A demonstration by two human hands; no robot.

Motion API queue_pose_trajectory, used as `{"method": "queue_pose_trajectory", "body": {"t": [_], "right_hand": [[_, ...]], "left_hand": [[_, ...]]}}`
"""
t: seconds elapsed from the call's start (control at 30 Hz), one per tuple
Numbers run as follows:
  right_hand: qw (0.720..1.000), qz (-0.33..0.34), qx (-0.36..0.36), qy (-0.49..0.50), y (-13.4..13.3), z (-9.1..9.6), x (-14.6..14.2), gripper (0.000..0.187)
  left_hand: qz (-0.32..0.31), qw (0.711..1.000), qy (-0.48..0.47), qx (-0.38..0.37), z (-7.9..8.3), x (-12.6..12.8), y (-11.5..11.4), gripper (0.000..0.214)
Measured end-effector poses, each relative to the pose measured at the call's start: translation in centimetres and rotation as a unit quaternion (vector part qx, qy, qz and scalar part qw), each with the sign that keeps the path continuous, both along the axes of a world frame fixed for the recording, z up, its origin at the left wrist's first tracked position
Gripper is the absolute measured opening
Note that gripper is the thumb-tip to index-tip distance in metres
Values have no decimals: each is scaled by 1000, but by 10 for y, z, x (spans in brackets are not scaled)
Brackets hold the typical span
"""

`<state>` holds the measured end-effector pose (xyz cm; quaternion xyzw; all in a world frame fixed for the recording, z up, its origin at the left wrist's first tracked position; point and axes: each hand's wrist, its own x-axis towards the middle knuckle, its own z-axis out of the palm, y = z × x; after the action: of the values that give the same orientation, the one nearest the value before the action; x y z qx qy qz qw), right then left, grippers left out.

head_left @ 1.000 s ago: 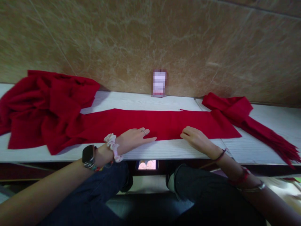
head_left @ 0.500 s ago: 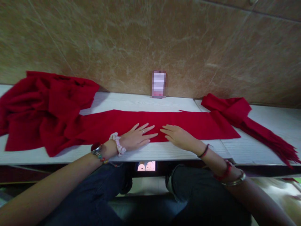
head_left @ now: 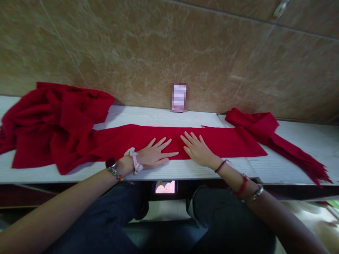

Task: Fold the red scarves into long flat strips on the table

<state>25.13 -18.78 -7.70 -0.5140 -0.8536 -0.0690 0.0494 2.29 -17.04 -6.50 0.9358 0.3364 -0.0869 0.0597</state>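
Note:
A long red scarf point(head_left: 225, 143) lies across the white wood-grain table in front of me. Its middle stretch is a flat band, while a loose heap of red cloth point(head_left: 76, 106) is bunched at the left. At the right the cloth folds over itself and ends in a fringe point(head_left: 316, 173). My left hand point(head_left: 153, 153) rests palm down on the flat band, fingers spread. Just right of it, my right hand point(head_left: 198, 150) also lies on the cloth with its fingers apart. Neither hand grips anything.
A brown marbled tile wall point(head_left: 148, 53) rises right behind the white table point(head_left: 159, 114). Against it stands a small blurred-out pinkish card or box point(head_left: 179, 98). Below the table's front edge, a lit screen point(head_left: 165, 187) shows between my knees.
My right hand has turned, its fingers now spread wider and pointing farther up the cloth. My left hand stays nearly in place. The view has shifted slightly.

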Motion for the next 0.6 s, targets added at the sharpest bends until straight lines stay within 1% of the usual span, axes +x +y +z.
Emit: {"method": "queue_pose_trajectory", "body": {"t": [0.07, 0.1, 0.17, 0.27, 0.33, 0.37, 0.43, 0.5, 0.57, 0.6], "right_hand": [[1000, 7, -17, -10, 4, -4, 0, 48], [1000, -3, -22, -16, 6, -6, 7, 47], [998, -48, -21, -26, 9, -11, 32, 47], [989, -149, -13, -20, 11, -17, 76, 47], [981, -194, -11, -1, 12, -17, 94, 47], [979, -202, -7, 11, 12, -16, 96, 47], [983, -181, 10, 37, 12, -12, 88, 48], [991, -124, 21, 50, 11, -9, 69, 48], [998, -56, 10, 37, 9, -7, 50, 48], [999, -29, 0, 24, 7, -8, 42, 48]], "left_hand": [[-3, 1000, 2, 2, 0, 0, 0, 43], [-5, 1000, 3, 2, 1, -1, 0, 43], [-6, 1000, 1, 0, 2, -1, 0, 43], [-5, 1000, -6, -2, 4, -1, -2, 42], [2, 1000, -8, -5, 5, -1, -3, 43], [12, 1000, -11, -3, 6, -1, -3, 43], [39, 999, -25, 13, 7, -1, -4, 44], [57, 996, -47, 49, 6, -1, -3, 45], [48, 995, -53, 73, 5, -2, -1, 45], [37, 996, -47, 72, 3, -3, 0, 45]]}}
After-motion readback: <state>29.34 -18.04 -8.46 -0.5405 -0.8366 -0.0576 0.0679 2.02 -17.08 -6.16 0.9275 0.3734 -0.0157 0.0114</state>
